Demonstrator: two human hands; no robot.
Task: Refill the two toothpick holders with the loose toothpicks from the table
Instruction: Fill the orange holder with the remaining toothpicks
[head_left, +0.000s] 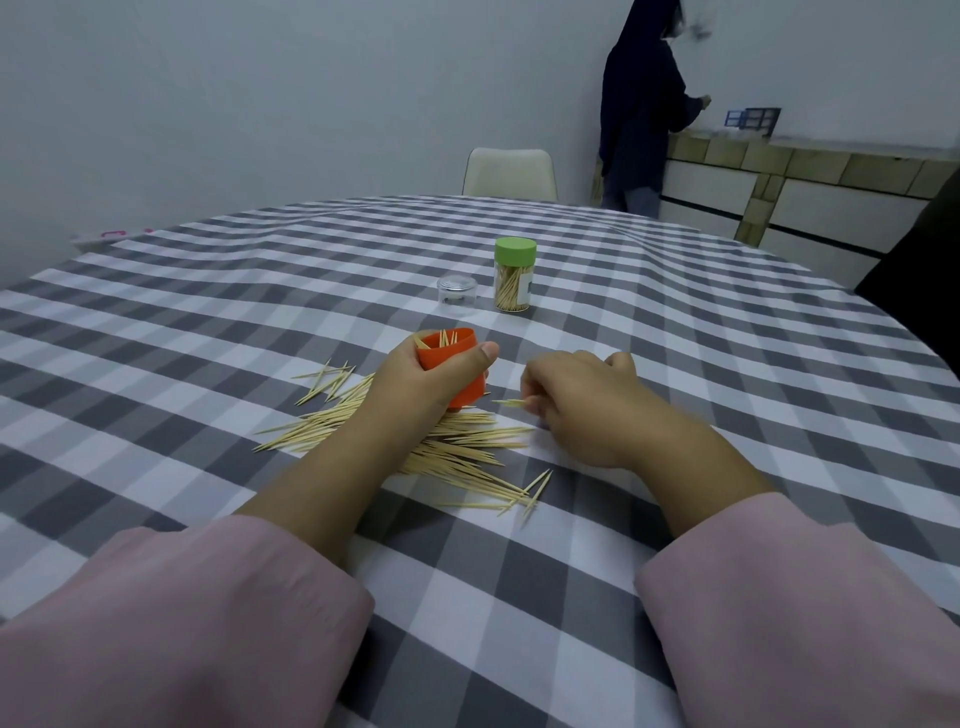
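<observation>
Orange toothpick holder (451, 364) gripped in left hand (415, 382) near tabletop middle, open mouth tilted toward far-left, few toothpick tips showing inside. Right hand (582, 405) pinched small bundle of toothpicks (511, 402), long axis left-right. Loose toothpicks (457, 447) lay scattered under both wrists, mostly left-right. Green-lidded holder (513, 275) stood upright farther back, clear cap (457, 293) just beside.

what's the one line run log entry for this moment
left hand: grips orange holder, tilted | right hand: pinches toothpicks | loose toothpicks: on table | green-lidded holder: upright, closed
</observation>
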